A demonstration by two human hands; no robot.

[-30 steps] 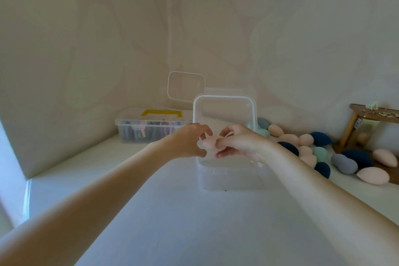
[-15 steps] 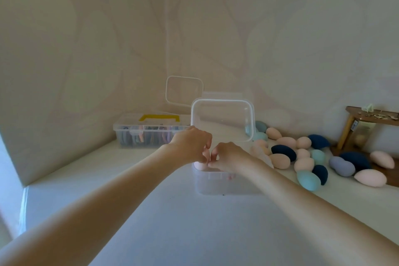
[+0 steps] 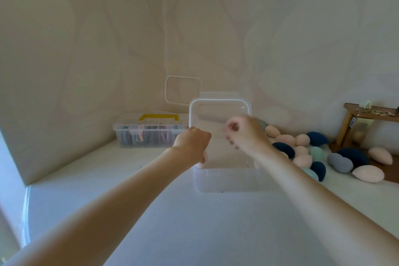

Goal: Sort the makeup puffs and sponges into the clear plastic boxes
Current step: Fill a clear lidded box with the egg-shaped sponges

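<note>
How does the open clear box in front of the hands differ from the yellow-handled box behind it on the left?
The near clear box has its lid up, while the yellow-handled box has its lid down. The near clear box looks almost empty, with only a pink sponge under the left hand at its left edge; the yellow-handled box is packed with mixed-coloured items. The near box shows no handle. Both are clear plastic and sit on the white surface.

The right hand (image 3: 244, 134) is motion-blurred; the left hand (image 3: 192, 144) hides most of a pink sponge (image 3: 203, 161).
</note>
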